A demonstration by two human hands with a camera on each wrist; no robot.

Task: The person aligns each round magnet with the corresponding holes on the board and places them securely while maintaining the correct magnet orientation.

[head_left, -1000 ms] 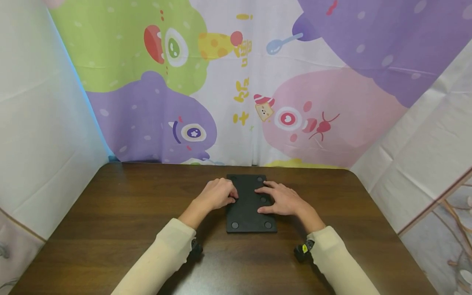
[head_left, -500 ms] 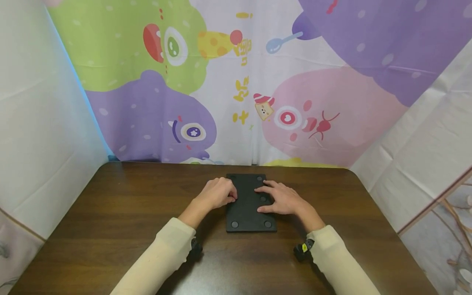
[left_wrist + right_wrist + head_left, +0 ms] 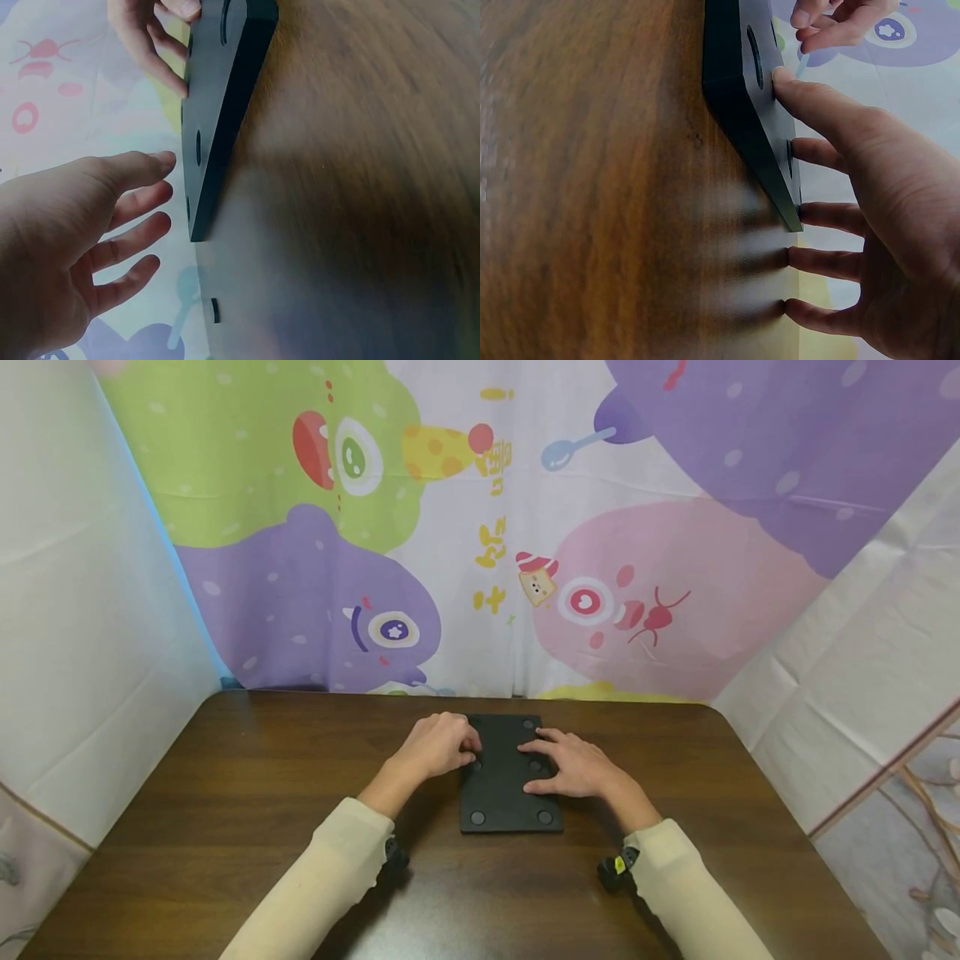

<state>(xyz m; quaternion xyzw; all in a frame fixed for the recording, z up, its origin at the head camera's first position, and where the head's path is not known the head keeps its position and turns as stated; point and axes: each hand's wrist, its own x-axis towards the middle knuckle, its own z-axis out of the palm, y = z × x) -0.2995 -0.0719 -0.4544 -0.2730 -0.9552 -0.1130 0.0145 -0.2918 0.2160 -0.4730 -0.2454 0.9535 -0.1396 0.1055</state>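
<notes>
A flat black rectangular board (image 3: 506, 797) lies on the table, with round discs or recesses at its corners and along its long sides. My left hand (image 3: 435, 745) is at the board's left edge, close to the disc (image 3: 477, 767) midway along that side. In the left wrist view my left hand (image 3: 97, 225) has loosely bent fingers, apart from the board and with nothing between them. My right hand (image 3: 581, 766) rests spread on the right side. In the right wrist view its thumb (image 3: 810, 97) touches the board, and other fingertips reach the tabletop beyond it.
The brown wooden table (image 3: 262, 827) stands against a cartoon-printed curtain (image 3: 480, 643), with white cloth at both sides. A small dark curved piece (image 3: 215, 310) lies on the tabletop beyond the board. Each wrist wears a black camera (image 3: 617, 872).
My left hand has lifted off the board and drawn slightly left, uncovering the disc at the middle of that side. My right hand and the board stay in place.
</notes>
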